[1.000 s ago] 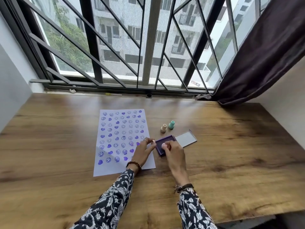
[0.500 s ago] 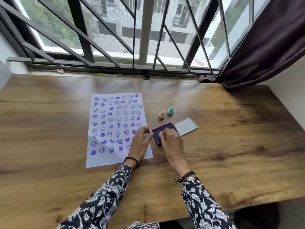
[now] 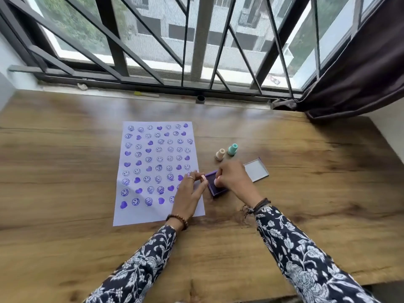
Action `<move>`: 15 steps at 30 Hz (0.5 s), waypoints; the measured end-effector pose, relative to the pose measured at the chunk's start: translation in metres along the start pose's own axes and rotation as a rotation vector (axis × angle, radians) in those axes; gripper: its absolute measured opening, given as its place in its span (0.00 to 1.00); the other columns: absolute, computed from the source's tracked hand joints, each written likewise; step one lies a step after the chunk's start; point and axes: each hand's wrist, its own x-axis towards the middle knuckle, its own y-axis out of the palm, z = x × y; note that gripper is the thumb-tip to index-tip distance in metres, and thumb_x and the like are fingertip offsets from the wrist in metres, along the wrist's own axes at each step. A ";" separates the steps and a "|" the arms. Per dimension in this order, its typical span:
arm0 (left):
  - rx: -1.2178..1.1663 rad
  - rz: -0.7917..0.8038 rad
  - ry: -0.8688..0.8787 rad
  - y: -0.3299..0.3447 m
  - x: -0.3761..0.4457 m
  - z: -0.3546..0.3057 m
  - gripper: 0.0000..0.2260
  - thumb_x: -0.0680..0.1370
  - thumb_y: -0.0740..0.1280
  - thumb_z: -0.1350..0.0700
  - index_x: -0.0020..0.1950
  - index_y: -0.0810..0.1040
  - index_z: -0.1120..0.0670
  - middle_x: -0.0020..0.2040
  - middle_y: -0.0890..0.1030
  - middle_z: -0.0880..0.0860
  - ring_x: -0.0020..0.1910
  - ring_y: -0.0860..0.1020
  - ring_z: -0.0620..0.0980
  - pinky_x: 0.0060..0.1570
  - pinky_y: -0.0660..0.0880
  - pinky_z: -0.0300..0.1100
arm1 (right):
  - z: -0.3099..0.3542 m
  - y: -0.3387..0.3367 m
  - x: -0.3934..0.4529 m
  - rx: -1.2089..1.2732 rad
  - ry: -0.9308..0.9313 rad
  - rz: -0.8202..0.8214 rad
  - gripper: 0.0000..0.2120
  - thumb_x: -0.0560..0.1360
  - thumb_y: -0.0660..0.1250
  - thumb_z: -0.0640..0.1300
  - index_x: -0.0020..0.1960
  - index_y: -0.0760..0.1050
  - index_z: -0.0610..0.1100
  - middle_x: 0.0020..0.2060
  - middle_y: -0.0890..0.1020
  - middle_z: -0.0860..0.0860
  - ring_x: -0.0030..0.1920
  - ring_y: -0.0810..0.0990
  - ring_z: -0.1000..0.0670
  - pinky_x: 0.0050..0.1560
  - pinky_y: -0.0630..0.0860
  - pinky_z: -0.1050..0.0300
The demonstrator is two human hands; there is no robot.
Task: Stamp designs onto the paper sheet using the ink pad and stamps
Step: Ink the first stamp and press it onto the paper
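Observation:
A white paper sheet covered with purple smiley and heart prints lies on the wooden table. To its right sits the open purple ink pad, its lid lying beside it. My right hand is curled over the pad and presses a small pale stamp onto the ink. My left hand rests on the sheet's right edge, its fingertips holding the pad's left side. A beige stamp and a teal stamp stand upright just behind the pad.
The wooden table ends at a barred window at the back. A dark curtain hangs at the right. White walls close in both sides. A small black cap and a yellow stick lie on the sill.
The view has tilted down and closer. Both hands stay at the ink pad, the right one still pressing the stamp on it.

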 end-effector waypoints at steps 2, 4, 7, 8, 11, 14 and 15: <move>-0.011 0.010 -0.002 -0.002 -0.001 -0.004 0.06 0.76 0.64 0.53 0.52 0.74 0.52 0.58 0.77 0.54 0.59 0.69 0.40 0.57 0.67 0.43 | 0.001 0.002 -0.002 -0.003 -0.002 -0.029 0.05 0.64 0.68 0.34 0.38 0.82 0.35 0.36 0.84 0.38 0.40 0.82 0.42 0.33 0.70 0.60; -0.044 0.039 -0.026 -0.005 -0.002 -0.011 0.05 0.76 0.64 0.54 0.51 0.74 0.51 0.57 0.77 0.55 0.58 0.73 0.45 0.56 0.68 0.43 | 0.001 0.004 -0.009 0.029 -0.015 -0.092 0.04 0.63 0.68 0.34 0.36 0.80 0.34 0.33 0.83 0.38 0.39 0.81 0.41 0.35 0.72 0.56; -0.150 0.085 -0.082 -0.015 -0.003 -0.021 0.04 0.76 0.64 0.54 0.50 0.75 0.51 0.54 0.79 0.51 0.55 0.74 0.47 0.54 0.68 0.41 | 0.000 0.010 -0.021 0.122 -0.005 -0.189 0.03 0.65 0.68 0.35 0.38 0.79 0.36 0.36 0.83 0.39 0.41 0.80 0.40 0.39 0.72 0.55; -0.165 0.073 -0.081 -0.020 -0.002 -0.023 0.05 0.76 0.64 0.54 0.51 0.75 0.52 0.53 0.79 0.50 0.54 0.75 0.46 0.54 0.69 0.42 | -0.001 0.012 -0.026 0.175 0.018 -0.228 0.04 0.66 0.67 0.35 0.39 0.78 0.36 0.39 0.83 0.38 0.43 0.80 0.39 0.41 0.74 0.52; -0.160 0.004 -0.023 -0.045 -0.001 -0.026 0.07 0.76 0.65 0.56 0.52 0.76 0.55 0.52 0.80 0.50 0.53 0.77 0.46 0.52 0.72 0.41 | -0.003 0.023 -0.040 0.366 0.071 -0.348 0.04 0.69 0.66 0.37 0.42 0.76 0.36 0.42 0.83 0.39 0.44 0.78 0.40 0.45 0.75 0.49; -0.025 0.043 0.045 -0.072 -0.002 -0.022 0.07 0.76 0.65 0.54 0.53 0.74 0.54 0.52 0.81 0.53 0.51 0.78 0.46 0.47 0.75 0.35 | 0.004 0.035 -0.057 0.692 0.211 -0.478 0.03 0.70 0.70 0.43 0.40 0.78 0.44 0.41 0.85 0.45 0.42 0.80 0.46 0.43 0.73 0.55; 0.025 0.067 0.052 -0.078 -0.003 -0.019 0.06 0.76 0.65 0.54 0.52 0.73 0.52 0.50 0.80 0.53 0.49 0.78 0.47 0.47 0.75 0.39 | 0.009 0.040 -0.062 0.801 0.252 -0.501 0.03 0.69 0.71 0.45 0.40 0.79 0.46 0.40 0.85 0.46 0.43 0.81 0.46 0.45 0.74 0.54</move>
